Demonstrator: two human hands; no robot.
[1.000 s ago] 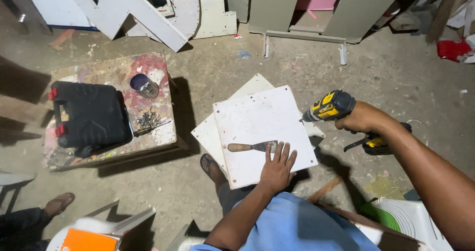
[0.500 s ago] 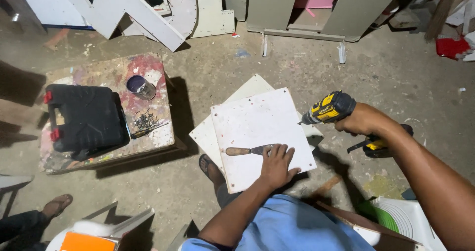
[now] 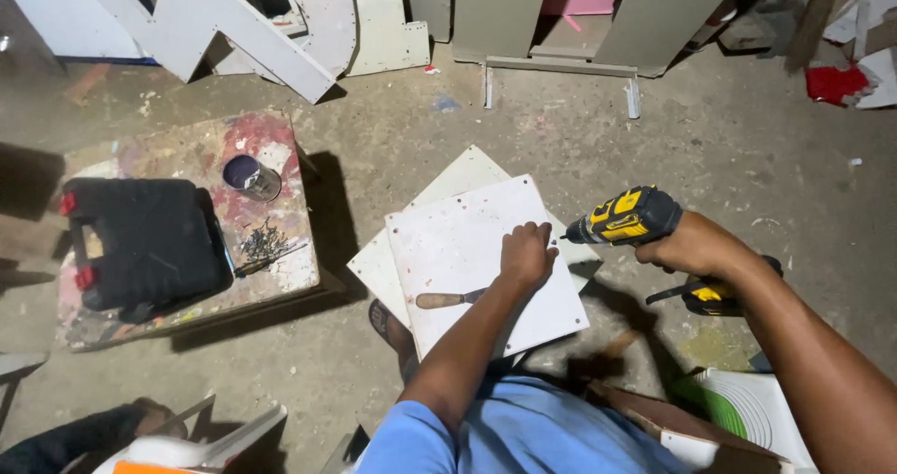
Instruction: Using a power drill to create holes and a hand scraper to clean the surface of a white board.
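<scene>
Both hands are being kept close together at the right edge of a square white board (image 3: 467, 250), which is being steadied on the concrete floor. It is being pressed down by the left hand (image 3: 527, 254), whose fingers are curled over that edge. A yellow-and-black cordless drill (image 3: 628, 217) is being gripped firmly by the right hand (image 3: 693, 246), its tip being aimed at the edge just beside the left knuckles. A wooden-handled scraper (image 3: 450, 298) is lying on the board, below the left hand. Far left of both hands (well apart), a black plastic case (image 3: 145, 240) is resting on a paint-stained low table (image 3: 192, 156).
</scene>
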